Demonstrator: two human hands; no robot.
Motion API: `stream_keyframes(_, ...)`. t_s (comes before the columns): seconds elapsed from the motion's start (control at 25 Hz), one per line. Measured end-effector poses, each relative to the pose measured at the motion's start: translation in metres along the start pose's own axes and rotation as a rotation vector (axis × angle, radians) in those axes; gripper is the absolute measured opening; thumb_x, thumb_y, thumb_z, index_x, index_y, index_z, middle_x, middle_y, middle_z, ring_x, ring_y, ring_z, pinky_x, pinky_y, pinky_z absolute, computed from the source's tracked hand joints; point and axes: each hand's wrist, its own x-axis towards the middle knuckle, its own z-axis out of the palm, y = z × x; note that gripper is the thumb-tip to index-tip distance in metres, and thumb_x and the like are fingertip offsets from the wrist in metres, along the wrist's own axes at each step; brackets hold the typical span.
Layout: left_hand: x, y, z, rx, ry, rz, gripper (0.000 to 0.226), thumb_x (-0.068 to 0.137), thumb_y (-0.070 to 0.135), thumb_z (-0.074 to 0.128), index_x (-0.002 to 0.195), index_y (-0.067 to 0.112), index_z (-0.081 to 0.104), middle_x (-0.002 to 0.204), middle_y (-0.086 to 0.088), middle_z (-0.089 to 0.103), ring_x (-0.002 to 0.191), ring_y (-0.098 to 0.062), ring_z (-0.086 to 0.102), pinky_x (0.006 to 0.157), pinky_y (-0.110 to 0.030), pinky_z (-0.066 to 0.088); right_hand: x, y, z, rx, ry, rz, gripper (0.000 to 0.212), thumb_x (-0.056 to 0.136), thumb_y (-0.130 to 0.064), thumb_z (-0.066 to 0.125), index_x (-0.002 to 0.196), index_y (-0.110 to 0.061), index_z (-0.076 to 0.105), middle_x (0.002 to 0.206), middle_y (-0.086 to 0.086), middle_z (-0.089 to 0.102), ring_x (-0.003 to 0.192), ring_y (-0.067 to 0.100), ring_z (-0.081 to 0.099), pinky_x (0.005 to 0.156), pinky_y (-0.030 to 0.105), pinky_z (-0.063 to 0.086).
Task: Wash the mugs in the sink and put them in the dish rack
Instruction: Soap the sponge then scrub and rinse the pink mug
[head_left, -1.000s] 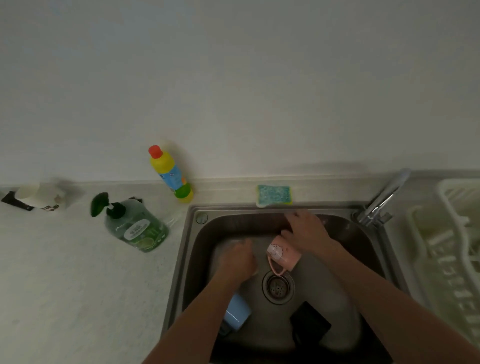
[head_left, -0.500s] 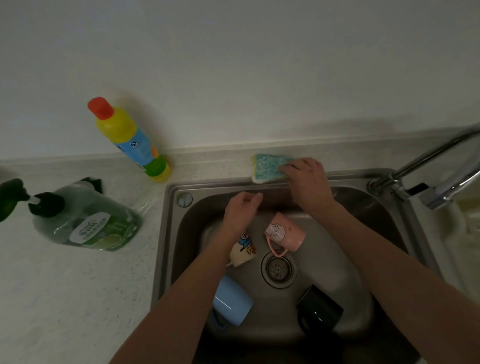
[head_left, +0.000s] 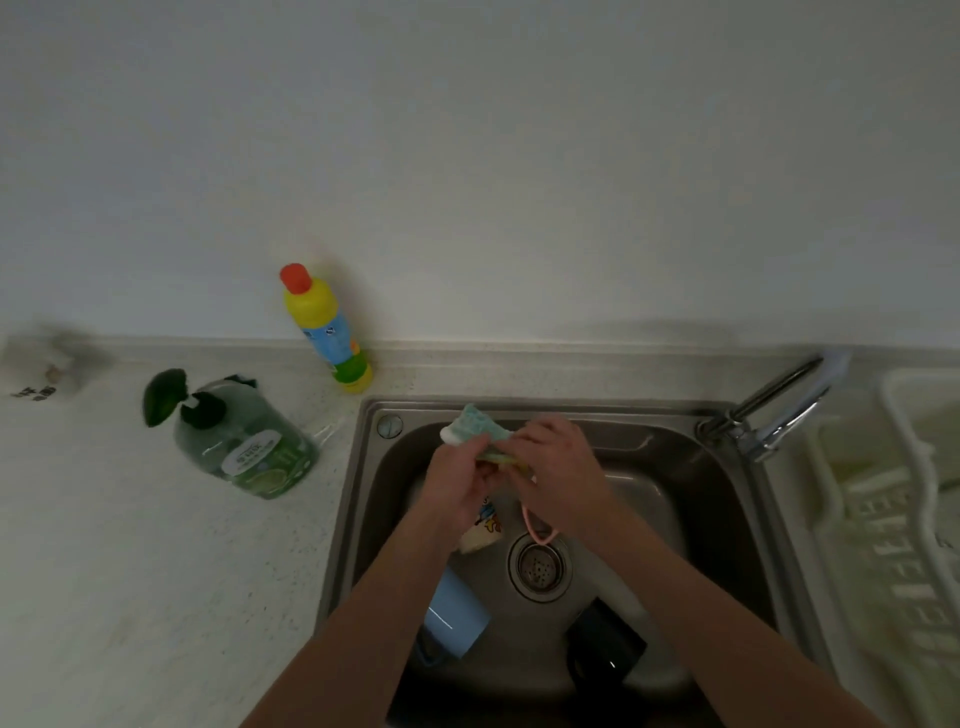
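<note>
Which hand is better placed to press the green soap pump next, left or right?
Left, probably. The left hand is nearer the soap pump bottle, which stands on the counter left of the sink. The right hand could keep the sponge, which both hands grip.

Both forearms were bare up to the lower frame edge, entering from about five and seven o'clock, with no sleeve in sight. The left hand (head_left: 457, 478) and the right hand (head_left: 558, 467) wore no gloves, rings, watch or bands.
</note>
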Motion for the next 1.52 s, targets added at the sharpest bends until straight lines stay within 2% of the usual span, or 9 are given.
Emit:
stream_keyframes(0.28, -0.080, 0.052, -0.058, -0.116, 0.234, 0.220, 0.029, 0.099, -0.001, 0.049, 0.128, -0.003, 0.049, 0.123, -0.025, 0.062, 0.102, -0.032, 0.066, 0.068, -0.035, 0.062, 0.027, -0.068, -0.044, 0.170, -0.127, -0.062, 0.038, 0.098, -0.044, 0.052, 0.124, -0.020, 0.066, 0.117, 0.001, 0.067, 0.109, 0.019, 0.060, 0.094, 0.035, 0.047)
stream_keyframes(0.44, -0.124, 0.085, -0.098, -0.180, 0.318, 0.325, 0.028, 0.098, -0.005, 0.049, 0.125, 0.002, 0.050, 0.110, -0.018, 0.063, 0.089, -0.026, 0.065, 0.064, -0.029, 0.060, 0.066, -0.133, -0.056, 0.233, -0.199, -0.121, 0.033, 0.098, -0.042, 0.053, 0.120, -0.023, 0.068, 0.111, 0.000, 0.069, 0.103, 0.018, 0.063, 0.090, 0.035, 0.049)
stream_keyframes(0.64, -0.159, 0.124, -0.157, -0.217, 0.303, 0.399, 0.038, 0.098, -0.002, 0.051, 0.135, -0.003, 0.047, 0.117, -0.019, 0.065, 0.105, -0.032, 0.066, 0.078, -0.038, 0.060, 0.113, -0.234, -0.057, 0.412, -0.252, -0.097, 0.039, 0.099, -0.041, 0.053, 0.133, -0.023, 0.059, 0.125, -0.005, 0.063, 0.102, 0.005, 0.057, 0.085, 0.022, 0.044)
stream_keyframes(0.84, -0.175, 0.161, -0.180, -0.303, 0.209, 0.373, 0.038, 0.096, 0.000, 0.052, 0.134, -0.001, 0.050, 0.118, -0.023, 0.066, 0.105, -0.034, 0.067, 0.067, -0.033, 0.061, 0.159, -0.290, -0.041, 0.426, -0.232, -0.047, 0.042, 0.100, -0.041, 0.051, 0.138, -0.024, 0.054, 0.130, -0.003, 0.061, 0.116, 0.014, 0.059, 0.100, 0.033, 0.045)
stream_keyframes(1.04, -0.171, 0.185, -0.180, -0.332, 0.098, 0.310, 0.035, 0.098, -0.001, 0.049, 0.132, -0.004, 0.049, 0.118, -0.025, 0.065, 0.107, -0.035, 0.066, 0.073, -0.034, 0.062, 0.182, -0.295, -0.030, 0.423, -0.218, 0.054, 0.021, 0.096, -0.027, 0.061, 0.112, -0.022, 0.072, 0.117, -0.006, 0.069, 0.104, 0.007, 0.061, 0.079, 0.020, 0.041)
stream_keyframes(1.16, -0.166, 0.188, -0.179, -0.323, 0.052, 0.288, 0.035, 0.098, -0.002, 0.048, 0.133, -0.003, 0.049, 0.111, -0.021, 0.068, 0.099, -0.031, 0.068, 0.071, -0.033, 0.061, 0.185, -0.292, -0.027, 0.502, -0.276, 0.116, 0.021, 0.094, -0.024, 0.064, 0.112, -0.019, 0.072, 0.113, -0.005, 0.070, 0.100, 0.006, 0.061, 0.075, 0.017, 0.041)
stream_keyframes(1.28, -0.160, 0.191, -0.179, -0.328, 0.012, 0.288, 0.034, 0.098, -0.004, 0.044, 0.132, -0.002, 0.050, 0.111, -0.021, 0.068, 0.102, -0.033, 0.067, 0.085, -0.041, 0.058, 0.184, -0.288, -0.025, 0.661, -0.341, 0.164, 0.017, 0.095, -0.022, 0.063, 0.108, -0.017, 0.074, 0.110, -0.004, 0.072, 0.100, 0.006, 0.063, 0.068, 0.010, 0.042)
stream_keyframes(1.36, -0.156, 0.192, -0.178, -0.338, 0.000, 0.282, 0.034, 0.099, -0.005, 0.043, 0.131, -0.002, 0.051, 0.116, -0.023, 0.067, 0.108, -0.036, 0.066, 0.091, -0.044, 0.055, 0.183, -0.284, -0.023, 0.693, -0.360, 0.187, 0.013, 0.095, -0.027, 0.064, 0.103, -0.022, 0.074, 0.107, -0.004, 0.073, 0.104, 0.011, 0.065, 0.077, 0.018, 0.048)
stream_keyframes(1.52, -0.154, 0.192, -0.178, -0.344, -0.009, 0.276, 0.034, 0.098, -0.004, 0.045, 0.132, 0.000, 0.051, 0.117, -0.020, 0.068, 0.107, -0.032, 0.067, 0.087, -0.039, 0.057, 0.186, -0.281, -0.020, 0.678, -0.400, 0.231, 0.011, 0.095, -0.034, 0.062, 0.099, -0.031, 0.071, 0.107, -0.003, 0.072, 0.106, 0.018, 0.066, 0.088, 0.038, 0.053)
